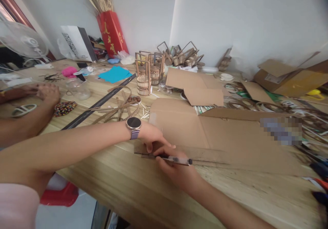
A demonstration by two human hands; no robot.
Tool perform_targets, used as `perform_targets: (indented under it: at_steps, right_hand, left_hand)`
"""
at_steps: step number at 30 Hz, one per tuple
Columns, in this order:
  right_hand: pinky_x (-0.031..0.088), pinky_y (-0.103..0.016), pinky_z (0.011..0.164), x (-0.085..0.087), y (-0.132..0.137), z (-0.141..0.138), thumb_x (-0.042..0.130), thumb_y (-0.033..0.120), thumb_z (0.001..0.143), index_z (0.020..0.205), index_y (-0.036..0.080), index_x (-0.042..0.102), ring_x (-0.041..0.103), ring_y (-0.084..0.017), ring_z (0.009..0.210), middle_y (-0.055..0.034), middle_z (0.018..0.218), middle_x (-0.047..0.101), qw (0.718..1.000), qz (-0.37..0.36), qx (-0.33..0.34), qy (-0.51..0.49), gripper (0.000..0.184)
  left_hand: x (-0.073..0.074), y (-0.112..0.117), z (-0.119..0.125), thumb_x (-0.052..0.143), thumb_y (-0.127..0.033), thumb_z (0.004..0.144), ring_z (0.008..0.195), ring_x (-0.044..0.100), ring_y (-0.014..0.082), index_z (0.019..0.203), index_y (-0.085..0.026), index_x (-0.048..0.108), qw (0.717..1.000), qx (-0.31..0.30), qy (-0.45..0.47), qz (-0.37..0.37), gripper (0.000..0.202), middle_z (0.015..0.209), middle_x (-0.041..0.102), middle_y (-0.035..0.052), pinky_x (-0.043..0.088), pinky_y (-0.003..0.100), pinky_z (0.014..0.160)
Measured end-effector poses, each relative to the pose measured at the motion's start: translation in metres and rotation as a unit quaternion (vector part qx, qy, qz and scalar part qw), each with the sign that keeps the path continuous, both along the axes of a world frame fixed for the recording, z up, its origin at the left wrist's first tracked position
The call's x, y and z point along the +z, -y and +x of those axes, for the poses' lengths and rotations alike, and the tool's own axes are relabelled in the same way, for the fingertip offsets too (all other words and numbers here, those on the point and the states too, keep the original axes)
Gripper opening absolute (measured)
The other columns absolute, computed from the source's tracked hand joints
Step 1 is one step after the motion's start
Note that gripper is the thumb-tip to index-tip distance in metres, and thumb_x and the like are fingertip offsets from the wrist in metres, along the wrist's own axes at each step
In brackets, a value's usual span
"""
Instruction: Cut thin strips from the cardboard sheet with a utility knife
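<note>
A flat piece of cardboard (230, 140) lies unfolded on the table before me. Along its near edge is a long see-through strip that looks like a ruler (210, 155). My left hand (152, 135), wearing a watch (134, 123), presses down on this strip with thumb and forefinger stretched apart; its other fingers are partly hidden. My right hand (176, 171) grips a pen (179, 160) close beside the left fingertips. The pen's tip points left, at the strip's near edge, and is mostly covered by fingers.
Another person's hands (48, 92) rest at the left, near beads (65, 108) and scissors (24, 110). Small woven baskets (144, 82) stand behind, by a black strip (102, 101). More cardboard (197, 82) and coiled strips (238, 104) lie right. A red stool (61, 195) is below.
</note>
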State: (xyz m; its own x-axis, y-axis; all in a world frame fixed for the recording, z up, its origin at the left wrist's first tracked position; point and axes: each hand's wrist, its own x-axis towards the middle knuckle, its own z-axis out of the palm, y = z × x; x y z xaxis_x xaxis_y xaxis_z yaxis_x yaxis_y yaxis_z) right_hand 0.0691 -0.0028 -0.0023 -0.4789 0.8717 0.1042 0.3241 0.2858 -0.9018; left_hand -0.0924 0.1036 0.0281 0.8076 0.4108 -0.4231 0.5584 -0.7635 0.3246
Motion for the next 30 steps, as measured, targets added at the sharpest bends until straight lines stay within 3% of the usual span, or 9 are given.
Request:
perform_targets:
  at_steps: [3,9,13,18,23,26,30]
  right_hand:
    - [0.049,-0.028,0.067,0.003,0.0,0.023,0.052,0.029,0.084,0.083,0.021,0.065,0.063,-0.016,0.073,-0.0012,0.077,0.069,0.999,-0.002,-0.024,0.027,0.015]
    - [0.041,-0.026,0.046,0.011,0.003,0.085,0.051,0.044,0.085,0.08,0.023,0.066,0.054,-0.015,0.053,0.0011,0.061,0.061,0.989,-0.005,-0.105,0.108,0.027]
    - [0.052,-0.031,0.057,0.015,0.003,0.131,0.05,0.05,0.082,0.075,0.024,0.067,0.065,-0.021,0.064,-0.0029,0.069,0.07,0.974,0.032,-0.15,0.164,0.031]
    - [0.055,-0.035,0.063,0.032,0.007,0.175,0.048,0.054,0.081,0.066,0.027,0.064,0.069,-0.024,0.07,-0.0038,0.073,0.072,0.952,0.068,-0.206,0.215,0.035]
    - [0.052,-0.035,0.056,0.037,-0.008,0.18,0.045,0.055,0.08,0.084,0.027,0.065,0.068,-0.024,0.063,-0.0042,0.071,0.072,0.91,0.126,-0.291,0.266,0.035]
    - [0.051,-0.038,0.061,0.027,-0.033,0.172,0.044,0.049,0.082,0.099,0.023,0.066,0.071,-0.028,0.075,-0.0102,0.086,0.075,0.893,0.143,-0.274,0.328,0.038]
    - [0.053,-0.04,0.072,0.014,-0.052,0.16,0.045,0.035,0.081,0.127,0.011,0.055,0.071,-0.028,0.083,-0.0135,0.093,0.076,0.896,0.149,-0.245,0.339,0.053]
  left_hand:
    - [0.002,-0.002,0.001,0.079,-0.019,0.065,0.065,0.06,0.0188,0.14,-0.038,0.05,0.997,-0.054,-0.037,-0.045,0.083,0.073,0.068,-0.0039,0.042,0.022,0.061]
    - [0.005,0.002,0.001,0.074,-0.016,0.07,0.058,0.056,0.0169,0.147,-0.041,0.035,0.996,-0.036,-0.066,-0.057,0.091,0.066,0.061,-0.0054,0.038,0.021,0.058]
    - [0.008,0.005,0.002,0.075,-0.018,0.071,0.061,0.055,0.0171,0.148,-0.04,0.033,0.995,-0.039,-0.086,-0.036,0.09,0.07,0.062,-0.0041,0.037,0.02,0.059]
    - [0.009,0.006,0.001,0.079,-0.019,0.066,0.059,0.052,0.0164,0.143,-0.044,0.042,0.998,-0.026,-0.06,-0.017,0.088,0.068,0.056,-0.0046,0.035,0.02,0.055]
    - [0.014,0.011,0.003,0.08,-0.016,0.065,0.066,0.055,0.0167,0.14,-0.047,0.045,0.998,-0.005,-0.068,-0.002,0.089,0.077,0.06,-0.0038,0.034,0.019,0.057]
    - [0.017,0.016,0.005,0.079,-0.018,0.067,0.072,0.058,0.018,0.141,-0.047,0.044,0.997,0.003,-0.076,0.016,0.087,0.084,0.064,-0.0026,0.034,0.02,0.057]
    - [0.019,0.029,0.009,0.073,-0.031,0.078,0.08,0.061,0.02,0.137,-0.042,0.051,0.996,0.014,-0.046,0.073,0.064,0.094,0.065,0.0017,0.037,0.022,0.061]
